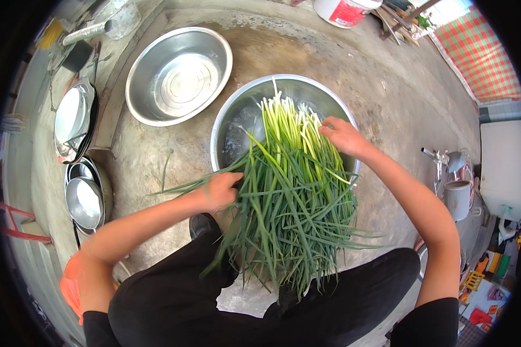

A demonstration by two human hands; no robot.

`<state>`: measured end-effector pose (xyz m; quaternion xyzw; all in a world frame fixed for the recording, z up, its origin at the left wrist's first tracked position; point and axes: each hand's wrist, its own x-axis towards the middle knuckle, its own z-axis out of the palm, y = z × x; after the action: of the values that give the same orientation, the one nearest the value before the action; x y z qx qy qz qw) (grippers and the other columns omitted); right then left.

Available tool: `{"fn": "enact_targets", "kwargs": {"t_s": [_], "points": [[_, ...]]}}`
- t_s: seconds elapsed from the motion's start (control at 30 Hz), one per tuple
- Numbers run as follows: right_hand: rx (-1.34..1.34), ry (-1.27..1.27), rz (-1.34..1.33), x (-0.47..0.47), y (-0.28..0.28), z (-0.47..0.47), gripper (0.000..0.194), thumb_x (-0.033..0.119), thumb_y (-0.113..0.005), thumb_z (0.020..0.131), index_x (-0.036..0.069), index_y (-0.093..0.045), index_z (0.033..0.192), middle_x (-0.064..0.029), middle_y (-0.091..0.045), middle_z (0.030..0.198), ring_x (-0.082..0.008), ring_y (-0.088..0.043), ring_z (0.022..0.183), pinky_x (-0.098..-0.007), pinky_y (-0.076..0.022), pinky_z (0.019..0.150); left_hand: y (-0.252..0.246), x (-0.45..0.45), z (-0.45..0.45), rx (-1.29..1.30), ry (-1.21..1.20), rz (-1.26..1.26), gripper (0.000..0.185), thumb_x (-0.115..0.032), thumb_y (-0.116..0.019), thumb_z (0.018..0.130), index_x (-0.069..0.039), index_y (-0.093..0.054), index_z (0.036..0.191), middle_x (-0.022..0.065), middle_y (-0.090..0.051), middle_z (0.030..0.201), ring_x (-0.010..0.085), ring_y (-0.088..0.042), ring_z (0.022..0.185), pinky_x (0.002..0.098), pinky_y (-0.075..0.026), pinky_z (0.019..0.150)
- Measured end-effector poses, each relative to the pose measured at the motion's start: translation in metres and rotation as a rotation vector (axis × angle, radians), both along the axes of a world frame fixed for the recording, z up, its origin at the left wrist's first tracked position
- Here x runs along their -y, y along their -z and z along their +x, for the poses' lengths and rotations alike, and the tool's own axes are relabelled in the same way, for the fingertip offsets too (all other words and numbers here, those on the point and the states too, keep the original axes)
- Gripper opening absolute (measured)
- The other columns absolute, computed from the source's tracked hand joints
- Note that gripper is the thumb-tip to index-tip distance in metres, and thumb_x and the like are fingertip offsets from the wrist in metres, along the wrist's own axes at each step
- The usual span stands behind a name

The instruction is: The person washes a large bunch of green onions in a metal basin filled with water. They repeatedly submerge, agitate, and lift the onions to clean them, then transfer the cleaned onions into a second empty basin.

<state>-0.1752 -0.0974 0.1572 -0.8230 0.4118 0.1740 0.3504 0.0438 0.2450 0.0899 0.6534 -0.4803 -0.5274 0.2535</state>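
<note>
A large heap of green onions [295,182] lies across a steel basin [239,104], white ends inside it and green leaves hanging over the near rim towards my legs. Some water shows in the basin's left part. My right hand [343,135] is at the heap's right side, its fingers curled on the pale stalks. At the left edge of the leaves is my left hand [220,191], fingers bent and partly hidden by the greens; whether it grips any is unclear. A few long leaves stick out leftward past that hand.
A second steel basin [180,78] stands on the concrete floor, beyond and to the left. Stacked pans and bowls [84,201] line the left side. A white-and-red bucket [347,12] is at the far edge. To the right stands a ridged grey container [456,200].
</note>
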Motion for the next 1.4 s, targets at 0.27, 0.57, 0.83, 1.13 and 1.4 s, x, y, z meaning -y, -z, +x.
{"fn": "enact_targets", "kwargs": {"t_s": [0.27,0.57,0.83,1.13,1.4], "points": [[0.091,0.343,0.261,0.003,0.127,-0.066,0.097,0.052,-0.073,0.097,-0.014,-0.034,0.158,-0.0328,-0.05,0.159,-0.0407,-0.054,0.144,-0.0469,-0.0409,0.122,-0.196,0.055,0.038,0.245,0.531,0.17,0.021,-0.002,-0.059,0.085,0.004,-0.077,0.095,0.0292,-0.076,0.1,0.0446,-0.075,0.098,0.0535,-0.059,0.087],[0.319,0.564,0.816,-0.039,0.133,-0.042,0.14,0.072,-0.079,0.084,-0.005,-0.002,0.172,-0.0336,-0.019,0.175,-0.0417,-0.029,0.162,-0.0524,-0.0368,0.127,0.038,0.127,-0.03,-0.026,-0.439,0.536,0.102,-0.083,-0.053,0.097,-0.002,-0.051,0.159,0.0263,-0.06,0.154,0.0401,-0.06,0.141,0.0517,-0.048,0.118],[0.433,0.488,0.674,-0.025,0.093,-0.056,0.077,0.046,-0.075,0.101,-0.004,-0.046,0.151,-0.0205,-0.061,0.145,-0.024,-0.064,0.13,-0.0366,-0.0556,0.105,0.025,0.129,-0.087,-1.084,-0.76,0.395,0.059,-0.049,-0.066,0.099,-0.009,-0.066,0.142,0.0183,-0.07,0.139,0.0343,-0.071,0.114,0.0517,-0.054,0.106],[0.083,-0.157,-0.201,-0.008,0.061,-0.029,0.083,0.059,-0.046,0.11,0.008,-0.024,0.172,-0.0332,-0.027,0.173,-0.0495,-0.027,0.16,-0.0546,-0.0261,0.131,0.024,0.134,-0.017,0.694,-0.301,-0.217,0.074,-0.044,-0.055,0.103,-0.002,-0.043,0.162,0.0284,-0.044,0.166,0.043,-0.041,0.156,0.0622,-0.029,0.128],[-0.005,-0.33,-0.151,-0.02,0.146,0.003,0.09,0.067,-0.042,0.107,0.019,-0.012,0.177,-0.0237,-0.004,0.182,-0.0495,-0.009,0.166,-0.0612,-0.0179,0.133,0.075,0.151,-0.066,0.752,0.087,-0.111,0.091,-0.064,-0.042,0.106,-0.005,-0.023,0.173,0.0163,-0.016,0.182,0.0389,-0.01,0.168,0.0639,-0.013,0.133]]}}
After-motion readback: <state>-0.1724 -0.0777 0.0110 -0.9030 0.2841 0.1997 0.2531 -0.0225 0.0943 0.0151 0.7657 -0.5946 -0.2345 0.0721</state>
